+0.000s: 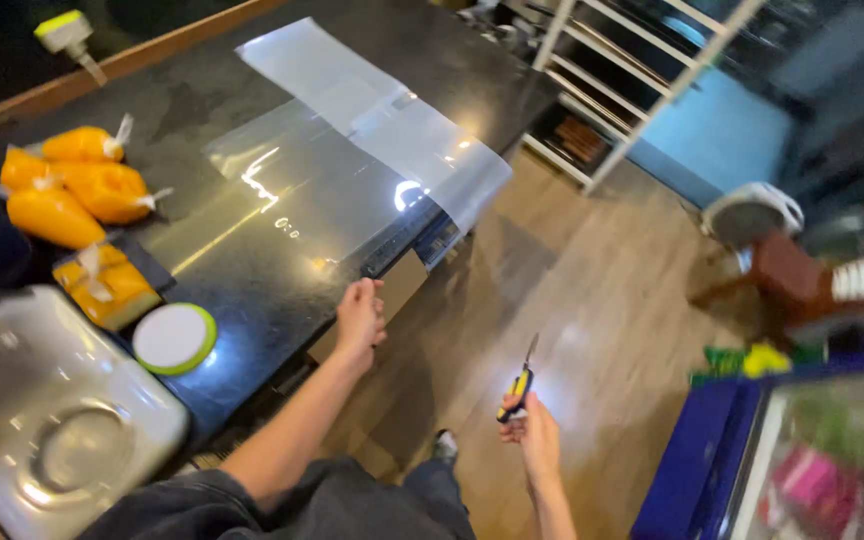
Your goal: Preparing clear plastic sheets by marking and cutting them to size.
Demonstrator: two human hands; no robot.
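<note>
Desk: a dark, glossy desk [252, 290] runs from the lower left toward the upper middle of the frame, with a wooden strip along its far edge.
Room: wood-plank floor [592, 300] fills the middle; a white rack [632, 70] stands upper right, a blue cabinet [712, 460] lower right.
Film: a clear plastic sheet [352, 160] lies flat on the desk, its long axis running from upper left to the desk's near edge.
Left hand: the left hand [360, 318], grip closed, pinches the sheet's edge at the desk's rim.
Right hand: the right hand [537, 435], low in the middle, is wrapped around a yellow utility knife [518, 385].
Knife: off the desk, above the floor; long axis near upright, blade pointing up and slightly right.
Left side: orange filled bags [72, 190], a white round lid [174, 338] and a white appliance [62, 420].
</note>
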